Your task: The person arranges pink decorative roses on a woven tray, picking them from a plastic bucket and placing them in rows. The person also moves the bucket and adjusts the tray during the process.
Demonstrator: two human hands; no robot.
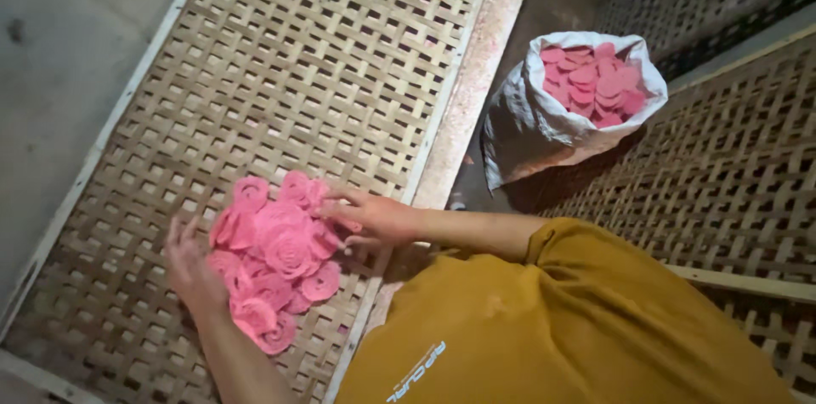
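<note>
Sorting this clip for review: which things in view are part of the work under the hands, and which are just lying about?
In use:
- pile of pink discs on the woven bamboo tray
- left hand at the pile's edge
- right hand resting on the pile

Lying about:
- white sack of more pink discs, standing open between trays
- second woven tray at right
- concrete floor

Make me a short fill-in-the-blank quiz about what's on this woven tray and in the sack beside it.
1. Both hands touch a pile of ____ discs on the woven tray.
2. More discs fill a ____ sack beside the tray.
3. The right hand and left hand lie on ____ sides of the pile.

Missing words: pink; white; opposite
</note>
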